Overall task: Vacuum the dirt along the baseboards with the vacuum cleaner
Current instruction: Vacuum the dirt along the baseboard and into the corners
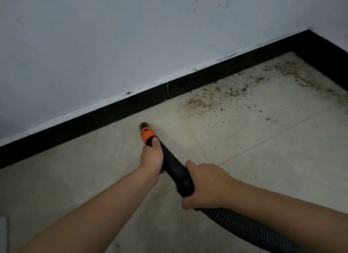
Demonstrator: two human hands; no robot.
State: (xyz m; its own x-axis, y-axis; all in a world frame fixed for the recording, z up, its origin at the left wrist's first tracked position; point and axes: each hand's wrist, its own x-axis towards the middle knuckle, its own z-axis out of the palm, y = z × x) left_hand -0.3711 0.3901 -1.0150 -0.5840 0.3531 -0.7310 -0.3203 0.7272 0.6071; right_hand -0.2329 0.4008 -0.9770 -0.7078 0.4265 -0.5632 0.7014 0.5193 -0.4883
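A black vacuum hose handle [177, 170] with an orange collar [147, 133] and a short black open tip points at the floor just in front of the black baseboard [113, 113]. My left hand [152, 155] grips the handle right behind the orange collar, thumb on top. My right hand [204, 185] holds the rear of the handle where the ribbed hose [244, 228] begins. Brown crumbly dirt [212, 100] lies on the grey tiles to the right of the tip, along the baseboard and into the corner.
A pale wall [113, 45] rises above the baseboard. A second baseboard [327, 53] meets it at the far right corner, with more dirt [305, 81] scattered beside it. The ribbed hose trails off to the lower right over the grey tile floor [263, 158].
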